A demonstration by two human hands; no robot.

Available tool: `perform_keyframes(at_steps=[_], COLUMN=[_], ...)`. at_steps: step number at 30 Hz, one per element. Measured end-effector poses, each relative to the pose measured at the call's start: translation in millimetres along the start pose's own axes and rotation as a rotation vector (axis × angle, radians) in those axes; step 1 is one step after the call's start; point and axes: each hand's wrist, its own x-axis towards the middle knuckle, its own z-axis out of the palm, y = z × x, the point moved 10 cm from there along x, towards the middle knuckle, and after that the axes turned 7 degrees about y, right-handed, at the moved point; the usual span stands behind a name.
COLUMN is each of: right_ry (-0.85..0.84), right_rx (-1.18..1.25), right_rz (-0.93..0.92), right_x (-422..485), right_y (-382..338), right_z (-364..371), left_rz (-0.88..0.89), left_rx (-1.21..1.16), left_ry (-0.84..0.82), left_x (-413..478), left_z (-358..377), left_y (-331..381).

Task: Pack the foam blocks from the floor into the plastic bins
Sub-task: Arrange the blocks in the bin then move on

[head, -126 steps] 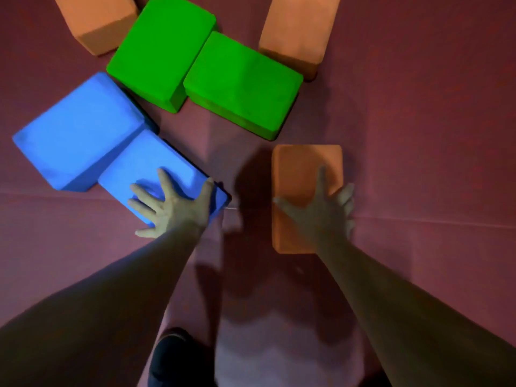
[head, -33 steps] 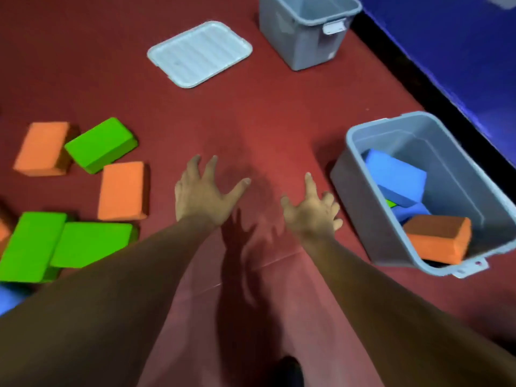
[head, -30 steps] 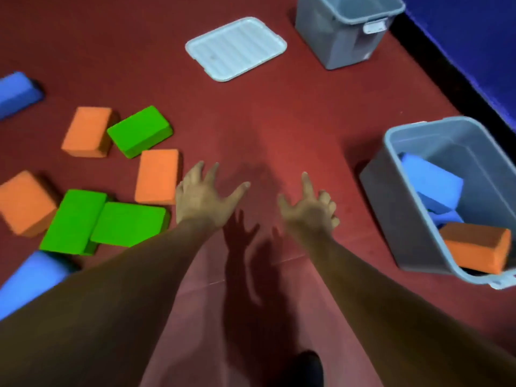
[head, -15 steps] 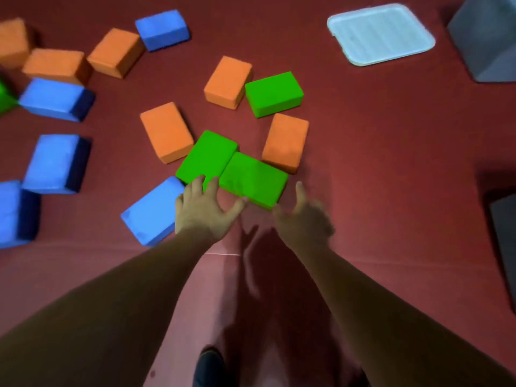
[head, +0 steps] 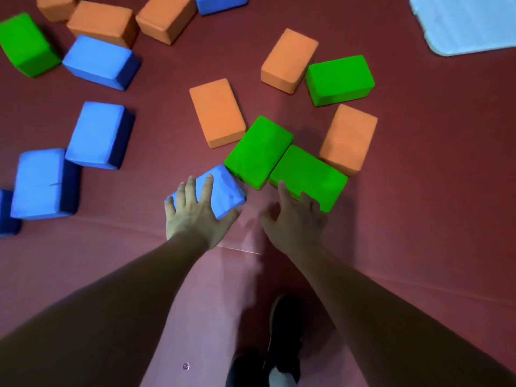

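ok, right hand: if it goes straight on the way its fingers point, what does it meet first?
The nearer green block. The right hand points at its near edge, and the index fingertip overlaps that edge in the picture. Whether it touches is unclear, since height cannot be judged. Behind it lies an orange block.

dim arms, glowing foam, bent corners

light is coming from overhead; it is leaving the left forearm [head: 117, 297] and right forearm [head: 377, 303] dark, while the left hand [head: 192, 216] is catching more of it than the right hand [head: 293, 222]; soft shadows are pooling on the red floor [head: 432, 191] beneath both hands; the green block [head: 308, 175] and blue block [head: 223, 188] are glowing oversaturated; the right hand is blurring slightly; the white lid [head: 469, 23] is washing out; the wide lens is bending straight lines toward the corners
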Motion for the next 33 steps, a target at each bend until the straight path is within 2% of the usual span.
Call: perform_keyframes(at_steps=[6,11,18,23,29,33], right_ry=[-0.006,-0.107,-0.086,-0.066,-0.132,-0.105], right_rx=[-0.071,-0.177,-0.341,-0.338,-0.306,-0.369], right_rz=[-0.017,0.032,0.005,-0.007,-0.053,-0.059], right_x=[56.5,97.2,172.2,210.3,226.4,221.8], right_y=[12.2,49.1,80.0,101.8,112.2,116.7], right_z=[26.6,80.5,134.2,152.1,162.7,155.6], left_rz=[0.011,-0.022,0.158,0.227,0.242,0.233], left_rx=[0.019,-0.006,0.096,0.150,0.087,0.064], left_ry=[-0.037,-0.089,-0.110,-0.134,-0.042,0.047], left_x=[49.9,87.2,158.8,183.7,187.4,185.7], left_z=[38.7,104.8,177.3,207.0,209.9,199.9], left_y=[8.0,6.9,13.9,11.7,9.0,11.7])
